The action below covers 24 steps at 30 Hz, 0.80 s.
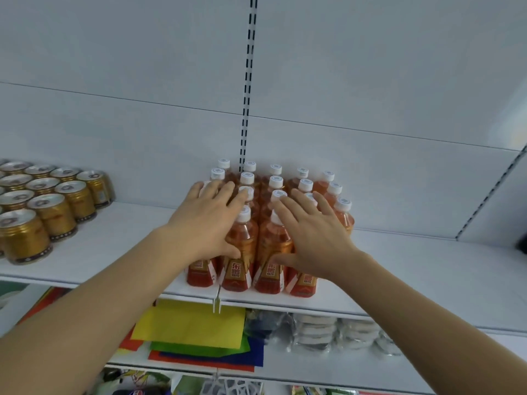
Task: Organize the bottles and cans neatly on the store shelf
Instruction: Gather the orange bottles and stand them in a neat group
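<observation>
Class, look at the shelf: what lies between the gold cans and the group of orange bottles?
In the head view, only bare white shelf lies between the gold cans and the orange bottles; the left hand rests on the bottles' near side.

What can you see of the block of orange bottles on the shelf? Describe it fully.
The orange bottles are clear plastic with amber drink, white caps and red-and-gold labels. They stand upright in tight rows on the white shelf, at its front edge. The left hand and right hand lie spread over the front rows.
</observation>
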Tool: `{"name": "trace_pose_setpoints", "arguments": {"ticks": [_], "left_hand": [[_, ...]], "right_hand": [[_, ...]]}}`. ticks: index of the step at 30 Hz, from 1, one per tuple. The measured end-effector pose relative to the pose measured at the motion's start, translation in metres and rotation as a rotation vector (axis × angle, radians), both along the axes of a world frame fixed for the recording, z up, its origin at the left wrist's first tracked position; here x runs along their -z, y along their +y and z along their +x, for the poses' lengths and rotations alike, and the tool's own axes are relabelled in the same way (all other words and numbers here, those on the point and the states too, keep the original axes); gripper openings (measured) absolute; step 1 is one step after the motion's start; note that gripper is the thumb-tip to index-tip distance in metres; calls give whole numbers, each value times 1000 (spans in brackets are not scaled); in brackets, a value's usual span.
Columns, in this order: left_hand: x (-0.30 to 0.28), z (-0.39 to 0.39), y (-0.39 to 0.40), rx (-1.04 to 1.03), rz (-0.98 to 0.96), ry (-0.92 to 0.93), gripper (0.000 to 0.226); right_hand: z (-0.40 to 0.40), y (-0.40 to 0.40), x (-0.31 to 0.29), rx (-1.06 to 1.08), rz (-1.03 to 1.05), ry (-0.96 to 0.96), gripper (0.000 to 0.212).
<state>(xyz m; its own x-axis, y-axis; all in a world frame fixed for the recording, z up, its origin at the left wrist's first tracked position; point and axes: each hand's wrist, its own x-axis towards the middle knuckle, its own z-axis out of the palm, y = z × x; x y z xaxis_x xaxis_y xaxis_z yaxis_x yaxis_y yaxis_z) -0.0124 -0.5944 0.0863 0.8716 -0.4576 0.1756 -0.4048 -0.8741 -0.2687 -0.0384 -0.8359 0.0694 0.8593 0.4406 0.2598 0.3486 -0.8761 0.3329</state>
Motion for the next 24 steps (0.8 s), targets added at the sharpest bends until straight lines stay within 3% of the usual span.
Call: {"name": "trace_pose_setpoints", "arguments": {"ticks": [5,9,13,17,24], "left_hand": [[5,4,6,18,-24,-2,122],[8,4,8,28,-54,2,123],[9,-3,28,-9,-232,27,137],[14,-11,57,-148,-434,202,145],[31,1,69,-49,-523,237,117]], "right_hand": [[1,4,5,-5,47,-5,108],[1,14,1,-34,21,-32,113],[6,45,0,-151,16,-56,116],[11,67,2,-167,1,-45,110],[14,68,6,-147,42,-54,100]]}}
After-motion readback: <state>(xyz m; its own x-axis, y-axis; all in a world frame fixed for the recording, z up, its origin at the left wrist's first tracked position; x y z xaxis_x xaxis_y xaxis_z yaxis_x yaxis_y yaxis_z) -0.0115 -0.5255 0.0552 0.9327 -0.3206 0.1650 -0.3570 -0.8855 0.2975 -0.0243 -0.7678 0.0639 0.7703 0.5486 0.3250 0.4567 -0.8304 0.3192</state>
